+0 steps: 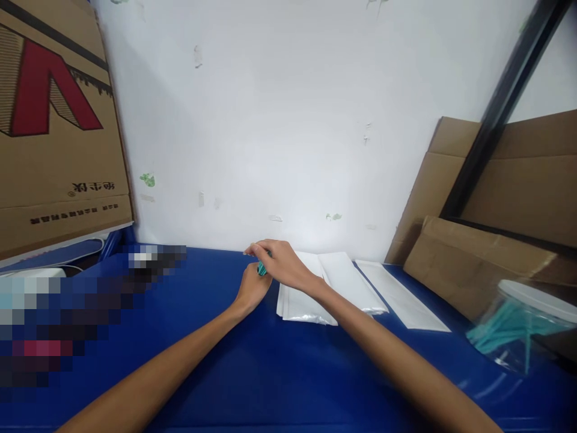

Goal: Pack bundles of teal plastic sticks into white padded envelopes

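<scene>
My left hand (253, 287) is closed around a small bundle of thin teal sticks (262, 269), whose ends show at the top of the fist. Over that bundle reaches my right hand (283, 263), its fingers bent and drawn together towards the left. Whatever lies between the right fingertips is hidden or too small to name. Just right of both hands, flat white plastic-wrapped packets (306, 307) lie on the blue table (270, 379), partly covered by my right forearm.
A single white strip-shaped packet (406, 297) lies farther right. Beside it, a clear jar (509, 355) with a white lid holds more teal sticks. Cardboard (469, 270) leans at the right and a large printed carton (63, 162) stands left. The left table area is pixelated.
</scene>
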The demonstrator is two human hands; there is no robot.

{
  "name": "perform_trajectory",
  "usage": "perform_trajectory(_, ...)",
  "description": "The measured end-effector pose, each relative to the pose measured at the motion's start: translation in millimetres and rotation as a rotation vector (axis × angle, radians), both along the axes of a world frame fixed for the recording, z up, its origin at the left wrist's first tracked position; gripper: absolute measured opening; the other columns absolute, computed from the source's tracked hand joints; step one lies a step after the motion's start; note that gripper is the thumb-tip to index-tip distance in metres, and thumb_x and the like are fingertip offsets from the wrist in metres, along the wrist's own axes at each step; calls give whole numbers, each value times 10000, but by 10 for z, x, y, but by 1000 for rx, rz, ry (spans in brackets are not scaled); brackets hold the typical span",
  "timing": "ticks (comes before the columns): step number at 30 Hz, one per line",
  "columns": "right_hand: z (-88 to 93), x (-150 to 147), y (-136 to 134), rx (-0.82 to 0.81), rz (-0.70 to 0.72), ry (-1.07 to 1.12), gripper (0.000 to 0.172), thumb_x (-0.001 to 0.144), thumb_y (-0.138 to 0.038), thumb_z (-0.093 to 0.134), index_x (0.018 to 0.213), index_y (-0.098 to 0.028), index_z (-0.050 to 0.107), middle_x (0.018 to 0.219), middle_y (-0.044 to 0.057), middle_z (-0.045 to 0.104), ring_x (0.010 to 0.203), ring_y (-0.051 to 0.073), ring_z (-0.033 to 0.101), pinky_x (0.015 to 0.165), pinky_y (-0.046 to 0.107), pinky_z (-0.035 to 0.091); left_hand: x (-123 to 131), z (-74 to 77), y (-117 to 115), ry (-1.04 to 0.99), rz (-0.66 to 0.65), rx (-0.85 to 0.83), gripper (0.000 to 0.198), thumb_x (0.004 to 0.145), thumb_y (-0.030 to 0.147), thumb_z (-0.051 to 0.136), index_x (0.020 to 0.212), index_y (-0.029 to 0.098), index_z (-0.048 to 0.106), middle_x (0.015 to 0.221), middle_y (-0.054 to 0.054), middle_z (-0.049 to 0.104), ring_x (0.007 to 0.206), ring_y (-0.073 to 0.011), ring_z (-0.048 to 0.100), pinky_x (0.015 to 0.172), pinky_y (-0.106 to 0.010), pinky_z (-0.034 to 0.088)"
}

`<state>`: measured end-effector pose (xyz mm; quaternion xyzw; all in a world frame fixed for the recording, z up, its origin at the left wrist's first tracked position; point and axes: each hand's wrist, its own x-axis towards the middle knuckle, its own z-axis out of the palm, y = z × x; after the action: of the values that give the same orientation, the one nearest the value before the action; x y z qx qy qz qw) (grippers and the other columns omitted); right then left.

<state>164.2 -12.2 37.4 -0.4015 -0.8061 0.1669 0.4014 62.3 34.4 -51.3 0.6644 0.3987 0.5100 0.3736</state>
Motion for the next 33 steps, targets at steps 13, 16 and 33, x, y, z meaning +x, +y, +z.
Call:
perform_trajectory(13, -187, 334, -126, -335, 113, 421, 468, 888, -605, 474, 974, -182, 654, 969, 63, 662, 984, 190, 598, 918, 338, 444, -271, 442, -216, -41, -445, -478, 350, 723, 430, 686, 696, 232, 398, 487, 120, 232, 384, -43, 123, 384, -209, 53)
perform_trajectory(16, -290, 332, -195, -272, 98, 383, 417, 841, -583, 570, 919, -180, 645, 899, 35, 659, 873, 172, 605, 845, 307, 459, -377, 423, -275, 36, -623, -578, 353, 741, 446, 674, 679, 217, 412, 500, 103, 300, 382, -34, 133, 384, -209, 50)
perform_trajectory(33, -453, 374, -189, -139, -113, 398, 307, 855, -496, 590, 815, -193, 621, 592, -28, 544, 578, 121, 497, 535, 220, 385, -360, 314, -258, -166, -711, -604, 368, 865, 490, 519, 809, 133, 587, 576, 31, 486, 352, -22, 251, 364, -204, 121)
